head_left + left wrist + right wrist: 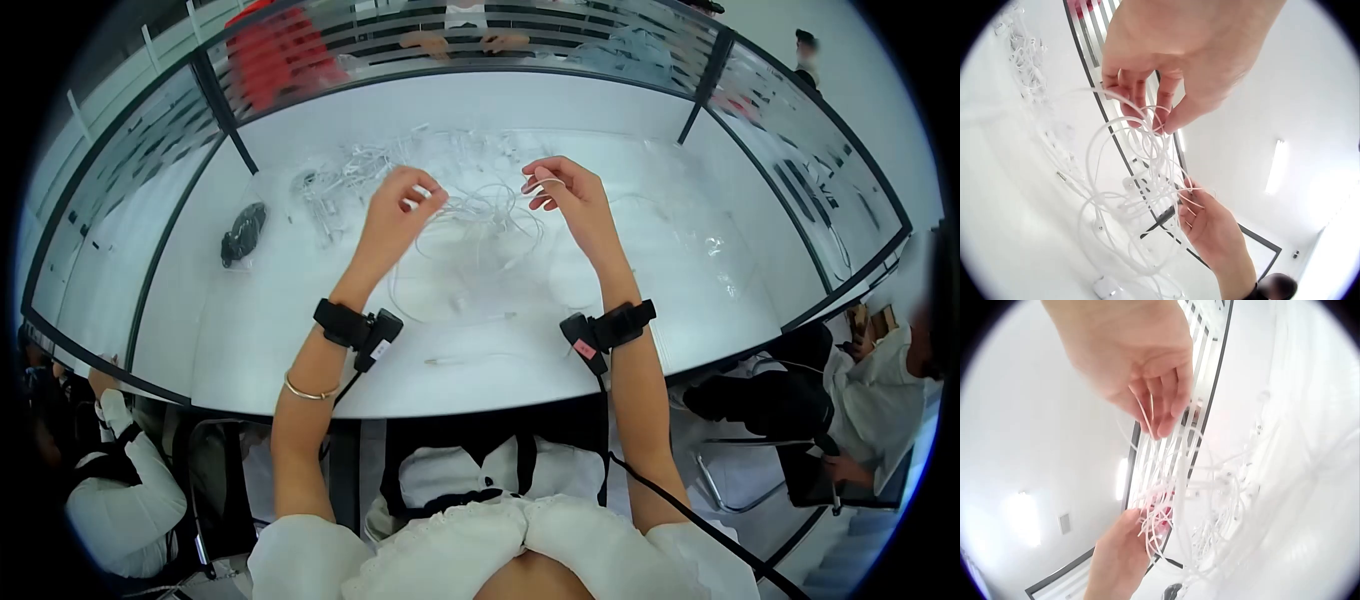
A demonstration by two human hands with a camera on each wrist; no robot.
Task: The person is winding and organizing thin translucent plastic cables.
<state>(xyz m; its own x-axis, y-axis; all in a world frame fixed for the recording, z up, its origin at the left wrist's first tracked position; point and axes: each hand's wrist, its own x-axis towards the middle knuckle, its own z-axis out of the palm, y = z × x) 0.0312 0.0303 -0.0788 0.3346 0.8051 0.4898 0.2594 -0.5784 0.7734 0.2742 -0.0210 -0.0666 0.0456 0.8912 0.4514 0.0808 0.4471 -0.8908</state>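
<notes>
Tangled white cables [490, 212] hang in loose loops between the two hands, above the middle of the white table [300, 370]. Both forearms reach forward from the near side, and the hands are raised, facing each other with a gap between. Left hand [403, 197] is bent downward at the fingers and pinches some strands between thumb and fingertips. Right hand [575, 197] has curled fingers and holds a strand, which passes across them.

At the left of the table, a dark bundle [243, 235] lies in clear plastic; what exactly it is, I cannot tell. Behind the left hand spreads a pile of white cords and small parts [365, 165].

Partition panels [480, 95] with dark frames close the far side and both flanks, well apart from the hands. Toward the near edge there is room, where one single cable [480, 358] lies flat.
</notes>
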